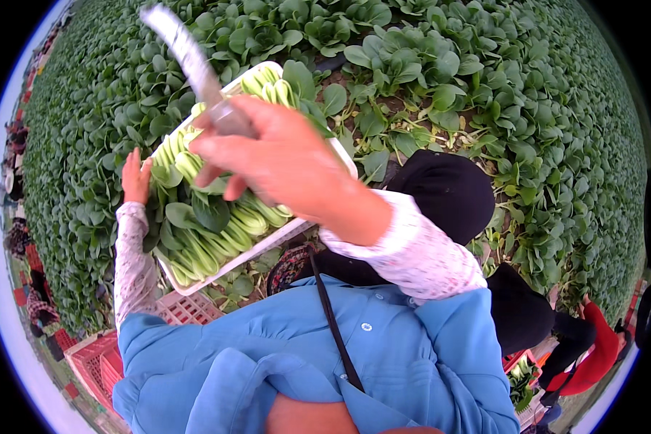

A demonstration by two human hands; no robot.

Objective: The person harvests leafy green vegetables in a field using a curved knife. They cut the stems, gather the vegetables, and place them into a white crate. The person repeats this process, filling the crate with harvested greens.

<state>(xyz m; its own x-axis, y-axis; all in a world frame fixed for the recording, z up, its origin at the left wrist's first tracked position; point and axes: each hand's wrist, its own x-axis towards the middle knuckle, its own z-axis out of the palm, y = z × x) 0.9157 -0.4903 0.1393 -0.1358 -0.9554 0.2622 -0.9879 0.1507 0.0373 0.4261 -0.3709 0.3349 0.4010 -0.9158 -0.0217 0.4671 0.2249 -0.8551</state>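
My right hand (pixel 271 155) is raised over a white crate (pixel 242 262), closed round the handle of a knife (pixel 184 56). The knife's long blade points to the upper left, slightly blurred. Rows of bok choy (pixel 235 235) fill the crate, pale stalks and dark leaves packed side by side. My right hand and forearm cover part of them. At the crate's left edge is my left hand (pixel 135 177), fingers stretched out and holding nothing that I can see. Whether it touches the rim or the leaves, I cannot tell.
Growing bok choy (pixel 557 123) spreads ahead and to both sides. Red plastic crates (pixel 90 362) stand at the lower left. My dark-clad knee (pixel 445 192) is right of the white crate. A person in a red sleeve (pixel 600 347) is at the far right, near another crate of greens (pixel 521 380).
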